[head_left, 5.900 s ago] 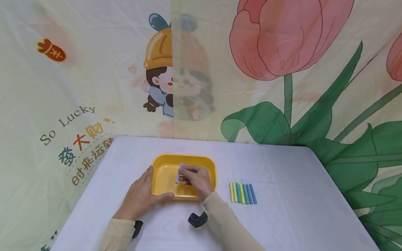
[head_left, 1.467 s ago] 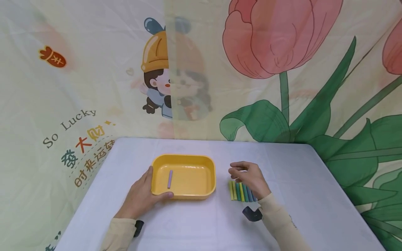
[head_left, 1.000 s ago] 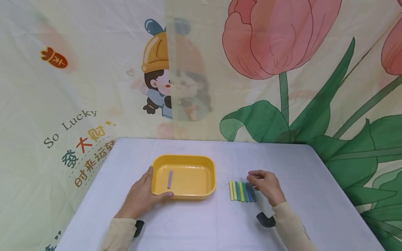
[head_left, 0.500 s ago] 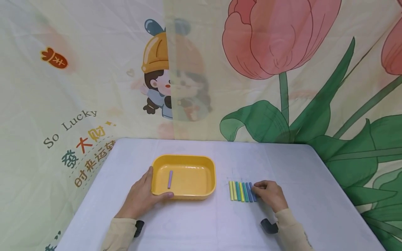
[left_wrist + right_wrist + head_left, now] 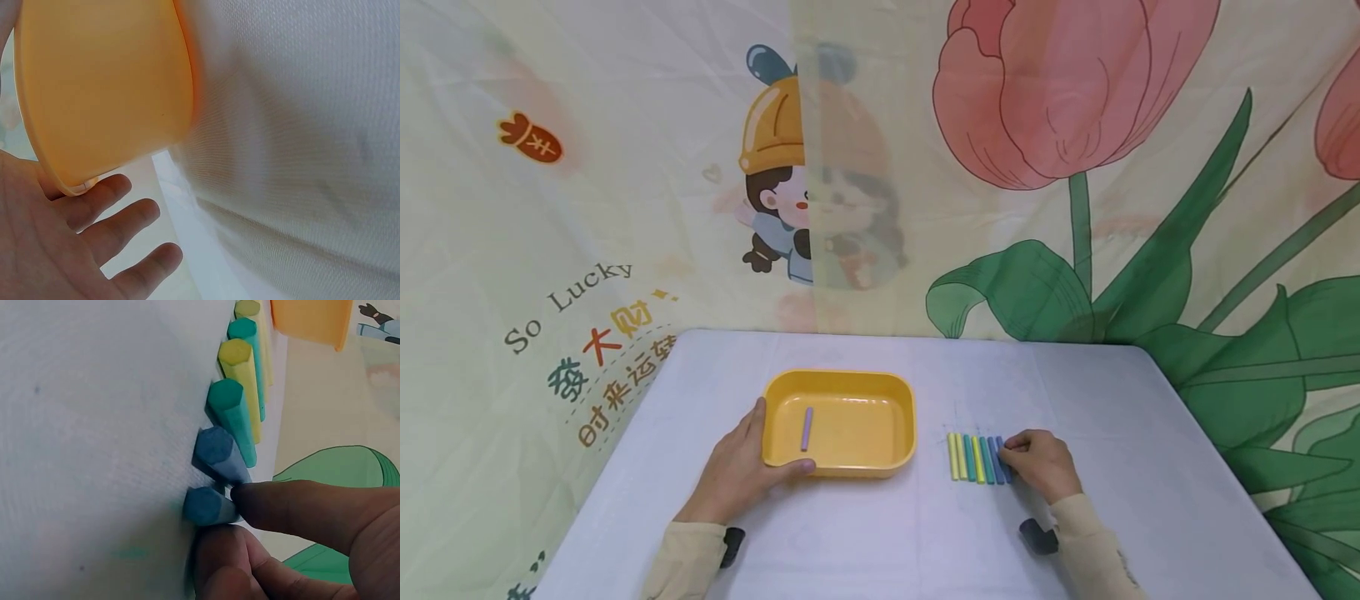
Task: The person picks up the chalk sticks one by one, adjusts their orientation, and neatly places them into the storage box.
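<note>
My right hand (image 5: 1034,463) pinches the rightmost blue chalk (image 5: 209,505) of the worktop row; I'd lift straight up, sparing its neighbours, left hand (image 5: 735,468) spread against the yellow tray (image 5: 901,433).

Left hand (image 5: 737,471) flat, fingers straight, right hand (image 5: 1036,463) curled, fingertips (image 5: 262,503) pinched together

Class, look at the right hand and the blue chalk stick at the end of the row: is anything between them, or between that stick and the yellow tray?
Nothing separates the right hand from the blue chalk stick; its fingers already pinch it. Toward the yellow tray lie the other chalk sticks on the table, low enough to lift over.
</note>
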`<state>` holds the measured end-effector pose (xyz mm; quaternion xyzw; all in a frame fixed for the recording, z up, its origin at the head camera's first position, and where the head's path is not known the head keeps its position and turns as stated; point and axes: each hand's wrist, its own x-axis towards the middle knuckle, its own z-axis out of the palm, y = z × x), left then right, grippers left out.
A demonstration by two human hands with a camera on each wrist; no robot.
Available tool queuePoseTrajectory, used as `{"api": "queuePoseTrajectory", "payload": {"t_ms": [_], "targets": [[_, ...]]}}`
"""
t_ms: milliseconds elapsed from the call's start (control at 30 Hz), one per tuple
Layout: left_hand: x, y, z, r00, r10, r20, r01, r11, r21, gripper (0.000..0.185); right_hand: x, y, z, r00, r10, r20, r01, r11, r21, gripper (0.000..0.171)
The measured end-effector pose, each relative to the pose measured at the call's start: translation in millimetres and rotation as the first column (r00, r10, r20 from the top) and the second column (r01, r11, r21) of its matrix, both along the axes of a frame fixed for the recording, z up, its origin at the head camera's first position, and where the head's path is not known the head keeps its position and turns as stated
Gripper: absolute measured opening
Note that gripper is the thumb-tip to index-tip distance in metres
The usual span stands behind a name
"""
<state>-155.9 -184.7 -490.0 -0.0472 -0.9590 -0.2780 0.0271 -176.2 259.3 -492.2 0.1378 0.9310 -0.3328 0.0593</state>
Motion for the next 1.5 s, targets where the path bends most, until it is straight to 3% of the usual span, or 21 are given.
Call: {"api": "queuePoseTrajectory", "payload": {"t_ms": [800, 1200, 1500], "targets": [[-2.0, -1.0, -3.1, 1.000, 0.005, 0.011, -0.005, 1.000, 0.005, 0.138, -8.7, -1.5, 7.4, 0.999, 0.030, 0.037, -0.032, 0.997, 0.077, 0.023], [-1.1, -1.5, -5.5, 1.000, 0.002, 0.018, -0.003, 1.000, 0.012, 0.137, -6.9, 1.1, 6.5, 0.998, -0.016, 0.061, 0.017, 1.000, -0.011, 0.029], [-1.2, -1.8, -6.3, 1.000, -0.001, 0.004, 0.001, 1.000, 0.015, 0.137, -7.3, -2.4, 2.5, 0.999, -0.041, 0.019, 0.044, 0.977, -0.210, 0.036]]}}
